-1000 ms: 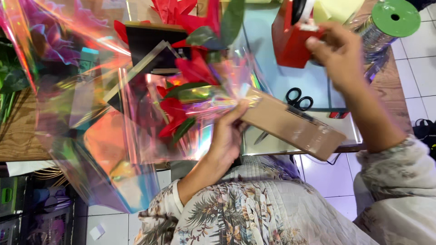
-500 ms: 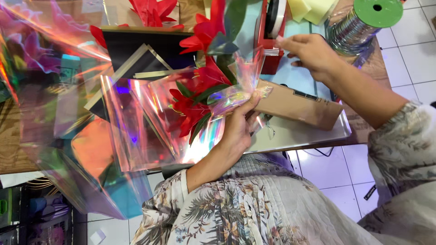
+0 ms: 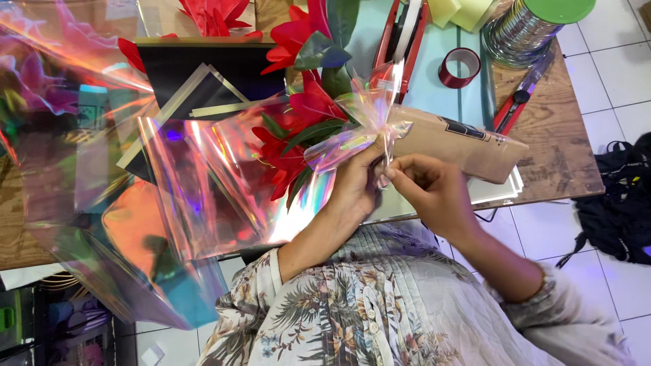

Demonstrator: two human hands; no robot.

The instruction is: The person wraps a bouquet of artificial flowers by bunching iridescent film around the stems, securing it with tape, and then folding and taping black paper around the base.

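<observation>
Counter (image 3: 563,142): a wooden top with a pale blue mat, which carries the tools at the back.
Iridescent film (image 3: 196,183): a big sheet of shiny cellophane wrapped around the flowers; it spreads wide to the left and hangs over the counter edge.
Kraft paper sleeve (image 3: 454,142): a brown wrap that lies beside the bunch and points to the right.
Red flowers (image 3: 298,115): artificial-looking blooms with green leaves inside the film, held over the front edge of the counter.
Left hand (image 3: 352,186): it closes around the gathered neck of the film and holds the bunch together.
Right hand (image 3: 434,190): thumb and forefinger pinch a thin clear strip, probably tape, just at the neck.
Change: one second ago the right hand was far back at the red tape dispenser (image 3: 400,41); half a second ago it was coming back; now it is at the neck, beside the left hand. I judge that a strip was fetched and that the fastening of the neck begins.
Small things: a red tape roll (image 3: 460,66), a foil ribbon spool with green cap (image 3: 536,27), a red utility knife (image 3: 517,102).
Hard to see: the strip is nearly invisible against the film; the stems are hidden by the left hand; the dispenser and the spool are cut off at the top.
</observation>
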